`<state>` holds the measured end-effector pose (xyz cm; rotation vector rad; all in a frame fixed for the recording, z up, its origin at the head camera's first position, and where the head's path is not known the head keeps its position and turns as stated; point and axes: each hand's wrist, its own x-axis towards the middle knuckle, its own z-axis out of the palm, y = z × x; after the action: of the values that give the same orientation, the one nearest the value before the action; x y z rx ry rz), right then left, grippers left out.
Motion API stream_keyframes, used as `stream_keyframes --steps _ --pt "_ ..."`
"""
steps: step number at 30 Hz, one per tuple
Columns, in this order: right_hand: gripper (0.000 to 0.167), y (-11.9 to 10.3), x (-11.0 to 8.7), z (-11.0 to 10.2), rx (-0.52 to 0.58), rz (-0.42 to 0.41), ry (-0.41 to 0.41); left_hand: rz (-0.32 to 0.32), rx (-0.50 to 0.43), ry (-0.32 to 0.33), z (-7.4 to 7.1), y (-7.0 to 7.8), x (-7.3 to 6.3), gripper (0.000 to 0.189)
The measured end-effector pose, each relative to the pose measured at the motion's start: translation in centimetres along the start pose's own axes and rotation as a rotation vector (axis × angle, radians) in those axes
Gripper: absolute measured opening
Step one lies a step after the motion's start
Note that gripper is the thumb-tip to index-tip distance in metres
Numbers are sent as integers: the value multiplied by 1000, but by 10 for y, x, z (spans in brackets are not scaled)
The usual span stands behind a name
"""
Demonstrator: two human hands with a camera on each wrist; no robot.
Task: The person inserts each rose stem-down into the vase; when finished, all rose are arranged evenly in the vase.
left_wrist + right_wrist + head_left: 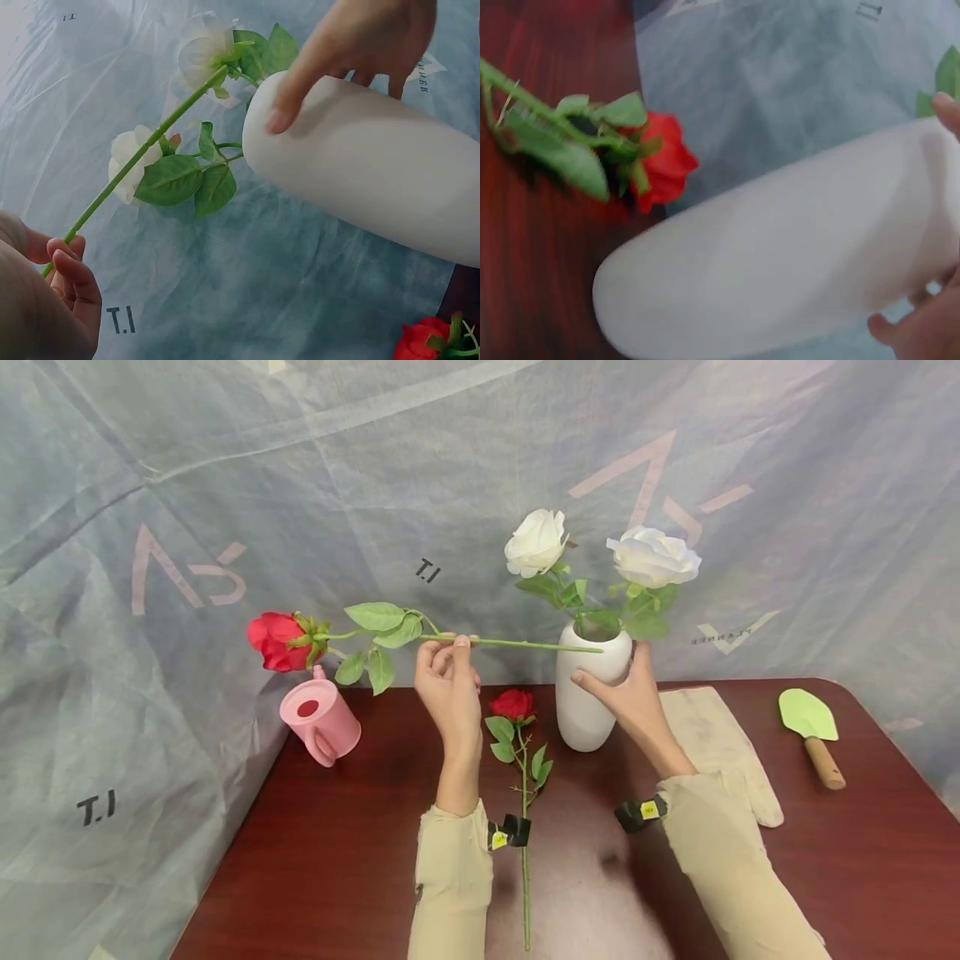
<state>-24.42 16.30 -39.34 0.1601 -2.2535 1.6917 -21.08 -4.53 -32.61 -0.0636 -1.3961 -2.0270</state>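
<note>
My left hand pinches the green stem of a red rose between thumb and fingers. The rose lies sideways in the air, bloom to the left, its cut stem end overlapping the vase's upper side in the head view. My right hand grips the white vase near its neck, thumb in front and fingers behind. Two white roses stand in the vase, leaning apart. A second red rose lies on the table between my arms, its stem pointing toward me.
A pink watering can stands at the back left of the dark red table. Beige gloves or cloth lie right of the vase, partly behind my right arm. Farther right rests a green trowel with a wooden handle. A grey sheet hangs behind.
</note>
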Motion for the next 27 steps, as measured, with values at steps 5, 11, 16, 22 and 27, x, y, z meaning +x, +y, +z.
stream_keyframes --steps 5,11,16,22,27 --pt "94 1 7 12 -61 -11 78 16 4 5 10 -1 9 14" --pt "93 3 6 13 -10 -59 86 9 30 8 18 -6 14 12" --pt "90 -18 -3 14 67 -105 72 9 50 27 19 -13 16 7" --pt "88 -27 -6 14 72 -113 80 12 79 39 22 -15 21 11" --pt "88 -23 -6 14 72 -110 89 26 121 36 24 -20 21 8"
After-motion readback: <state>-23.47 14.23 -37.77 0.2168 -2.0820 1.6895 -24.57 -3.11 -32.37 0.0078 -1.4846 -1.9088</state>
